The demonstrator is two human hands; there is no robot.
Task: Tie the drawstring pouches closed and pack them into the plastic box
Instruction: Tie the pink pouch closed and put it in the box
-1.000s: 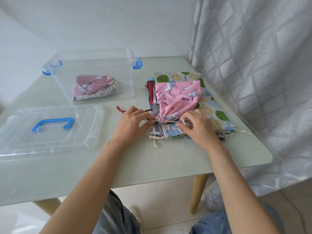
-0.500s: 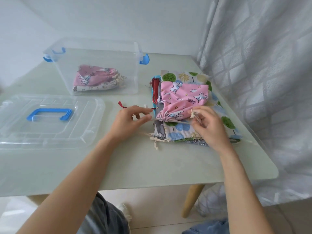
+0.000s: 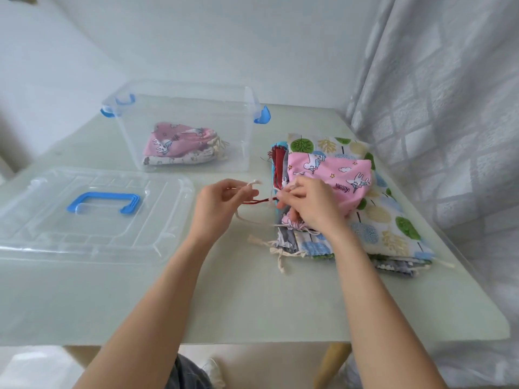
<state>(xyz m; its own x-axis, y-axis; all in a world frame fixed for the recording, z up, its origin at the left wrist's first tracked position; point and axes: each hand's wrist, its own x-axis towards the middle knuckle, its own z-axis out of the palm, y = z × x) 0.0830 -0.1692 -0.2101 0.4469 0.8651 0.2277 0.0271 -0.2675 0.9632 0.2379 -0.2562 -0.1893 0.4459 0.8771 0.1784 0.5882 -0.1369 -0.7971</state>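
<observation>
**Pink unicorn pouch mid-tie, one pouch already in the box**

So here's the table: the pink unicorn pouch (image 3: 334, 175) sits on top of a stack of other pouches (image 3: 373, 220) on the right side, with its gathered mouth pointing toward the near-left. The top of the stack under it is a tree-print pouch (image 3: 393, 217), and there are grey and red ones peeking out along the left edge.

Both hands are busy with the cream drawstring (image 3: 254, 183). The left hand (image 3: 222, 203) pinches one cord end between thumb and fingers, just left of the stack, with the knotted tip poking up above the fingertips. The right hand (image 3: 311, 206) rests over the pouch's gathered mouth, fingers curled around the other bit of cord right beside the left hand's fingers. A red cord (image 3: 257, 202) from a lower pouch runs between the two hands.

The clear plastic box (image 3: 185, 127) with blue latches is at the far side, left of the stack, and has another pink pouch (image 3: 179, 143) lying inside. Its lid (image 3: 92, 214) with a blue handle lies flat on the table (image 3: 252, 304) at the near left, well apart from the stack.
</observation>
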